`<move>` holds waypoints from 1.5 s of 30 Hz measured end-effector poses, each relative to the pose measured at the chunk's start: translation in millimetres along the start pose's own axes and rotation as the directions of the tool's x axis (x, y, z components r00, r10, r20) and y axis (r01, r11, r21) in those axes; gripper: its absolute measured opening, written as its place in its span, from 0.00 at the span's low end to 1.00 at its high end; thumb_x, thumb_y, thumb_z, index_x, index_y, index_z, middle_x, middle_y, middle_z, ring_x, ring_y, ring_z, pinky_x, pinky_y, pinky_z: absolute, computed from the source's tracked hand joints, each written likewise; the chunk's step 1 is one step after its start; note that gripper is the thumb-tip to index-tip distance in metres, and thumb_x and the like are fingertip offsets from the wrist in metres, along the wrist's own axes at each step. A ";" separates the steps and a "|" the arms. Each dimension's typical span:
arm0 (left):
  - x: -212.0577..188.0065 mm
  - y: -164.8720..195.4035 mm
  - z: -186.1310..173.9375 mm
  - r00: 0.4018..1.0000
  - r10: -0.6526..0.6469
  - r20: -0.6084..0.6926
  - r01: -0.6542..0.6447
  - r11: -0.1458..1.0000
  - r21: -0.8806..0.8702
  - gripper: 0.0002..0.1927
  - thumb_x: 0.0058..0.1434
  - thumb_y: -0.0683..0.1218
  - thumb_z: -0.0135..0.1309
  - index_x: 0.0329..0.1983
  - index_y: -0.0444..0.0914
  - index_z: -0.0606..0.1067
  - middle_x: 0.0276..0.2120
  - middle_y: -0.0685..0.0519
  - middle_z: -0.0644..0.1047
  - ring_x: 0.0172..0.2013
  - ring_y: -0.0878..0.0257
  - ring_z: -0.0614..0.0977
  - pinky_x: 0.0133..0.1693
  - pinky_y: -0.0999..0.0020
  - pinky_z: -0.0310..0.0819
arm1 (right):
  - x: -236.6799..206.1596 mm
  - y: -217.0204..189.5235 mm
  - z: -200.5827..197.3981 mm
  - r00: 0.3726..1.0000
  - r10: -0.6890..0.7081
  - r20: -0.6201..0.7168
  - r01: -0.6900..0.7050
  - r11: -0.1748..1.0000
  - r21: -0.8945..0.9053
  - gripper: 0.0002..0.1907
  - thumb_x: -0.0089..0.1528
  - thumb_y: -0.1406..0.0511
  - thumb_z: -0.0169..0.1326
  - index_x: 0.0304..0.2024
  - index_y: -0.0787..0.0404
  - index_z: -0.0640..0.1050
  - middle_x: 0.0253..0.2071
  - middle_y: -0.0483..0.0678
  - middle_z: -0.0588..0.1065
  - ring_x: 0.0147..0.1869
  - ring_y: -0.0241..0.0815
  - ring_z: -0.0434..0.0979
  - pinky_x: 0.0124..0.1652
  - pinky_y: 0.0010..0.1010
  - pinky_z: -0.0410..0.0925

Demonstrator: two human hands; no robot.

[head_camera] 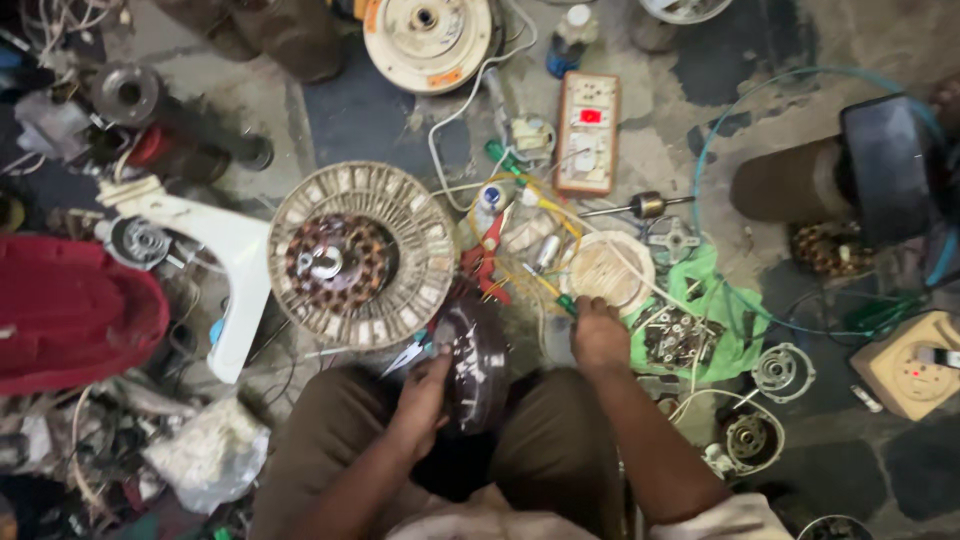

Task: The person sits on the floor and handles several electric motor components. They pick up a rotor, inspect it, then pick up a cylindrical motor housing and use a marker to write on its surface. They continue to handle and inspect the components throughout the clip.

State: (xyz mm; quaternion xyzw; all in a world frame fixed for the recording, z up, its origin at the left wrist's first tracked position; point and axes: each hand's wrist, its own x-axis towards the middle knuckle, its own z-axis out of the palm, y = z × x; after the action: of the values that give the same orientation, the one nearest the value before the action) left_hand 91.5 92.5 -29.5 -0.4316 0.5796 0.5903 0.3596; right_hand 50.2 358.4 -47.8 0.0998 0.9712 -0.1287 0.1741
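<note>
left hand (420, 395) clamped on dark motor disc (470, 365), right hand (598, 335) closed around green-handled screwdriver (552, 293)

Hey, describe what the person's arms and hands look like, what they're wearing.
Both forearms are bare. The left hand and right hand wear no gloves; no rings or watch are visible. A pale short sleeve shows at the right upper arm.

Floor ard me: big wound stator (362, 254) ahead, red cover (70, 310) far left, white fan housing (430, 40) up top, switch board (587, 132) beside it, green cloth (725, 320) w/ small parts to my right.
</note>
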 end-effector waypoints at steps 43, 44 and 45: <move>-36.8 9.8 11.1 0.967 -0.023 0.254 0.091 0.961 -0.262 0.32 0.65 0.70 0.44 0.60 0.46 0.73 0.53 0.49 0.80 0.47 0.53 0.80 0.51 0.43 0.72 | -193.3 -52.4 -43.4 0.949 -0.155 -0.274 0.298 0.722 0.625 0.15 0.64 0.68 0.56 0.55 0.60 0.79 0.49 0.55 0.81 0.51 0.51 0.83 0.47 0.36 0.75; -37.8 10.4 12.8 0.969 -0.041 0.243 0.101 0.966 -0.238 0.31 0.65 0.70 0.43 0.60 0.47 0.73 0.53 0.51 0.80 0.48 0.54 0.80 0.50 0.45 0.72 | -193.9 -51.3 -44.5 0.941 -0.172 -0.290 0.310 0.782 0.541 0.15 0.64 0.69 0.56 0.54 0.60 0.80 0.49 0.56 0.81 0.50 0.53 0.83 0.48 0.37 0.75; -38.5 11.1 14.6 0.971 -0.059 0.232 0.110 0.971 -0.213 0.31 0.64 0.71 0.42 0.60 0.49 0.73 0.54 0.53 0.80 0.48 0.56 0.81 0.50 0.47 0.71 | -193.4 -51.1 -47.6 0.948 -0.167 -0.272 0.294 0.788 0.541 0.15 0.64 0.69 0.56 0.53 0.60 0.80 0.48 0.57 0.80 0.49 0.54 0.83 0.46 0.38 0.74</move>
State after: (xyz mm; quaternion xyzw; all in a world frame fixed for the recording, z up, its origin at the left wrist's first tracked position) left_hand 94.1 109.2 9.7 -0.4245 0.4460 0.6810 0.3964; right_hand 201.0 294.8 76.7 0.0406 0.9043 -0.4246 0.0153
